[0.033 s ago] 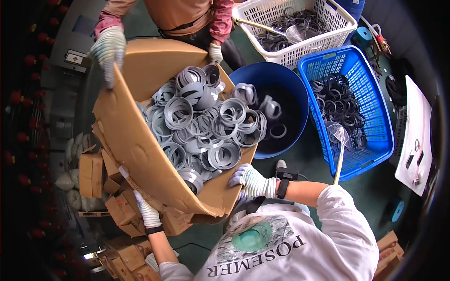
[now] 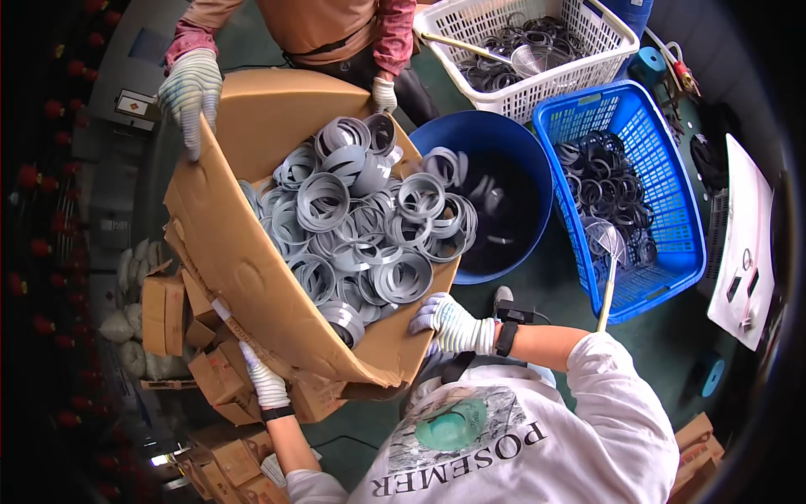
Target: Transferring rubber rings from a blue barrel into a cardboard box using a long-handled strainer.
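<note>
A large cardboard box [image 2: 252, 260] full of grey flat rings [image 2: 323, 202] is tilted toward a round blue tub [image 2: 525, 227]. Some rings spill over its low side, and blurred ones are in the air inside the tub. My gloved right hand [image 2: 453, 326] grips the box's near right corner, fingers over the edge. Against the outer near-left side, my gloved left hand [image 2: 265, 378] supports the box, its fingertips partly hidden. Across from me, a co-worker's gloved hands hold the far rim, one hand [image 2: 191, 97] at the left corner and the other [image 2: 384, 95] at the right.
A white basket [image 2: 512, 105] and a blue basket [image 2: 672, 252], each with dark rings and a long-handled strainer, stand right of the tub. Small cartons [image 2: 164, 315] and white bags [image 2: 130, 357] lie at left. A pale panel [image 2: 743, 244] is at far right.
Rings falling into the tub have dropped lower and blurred. A few rings at the spilling side have shifted. The box's left side has moved slightly left; my hands hold nearly the same places.
</note>
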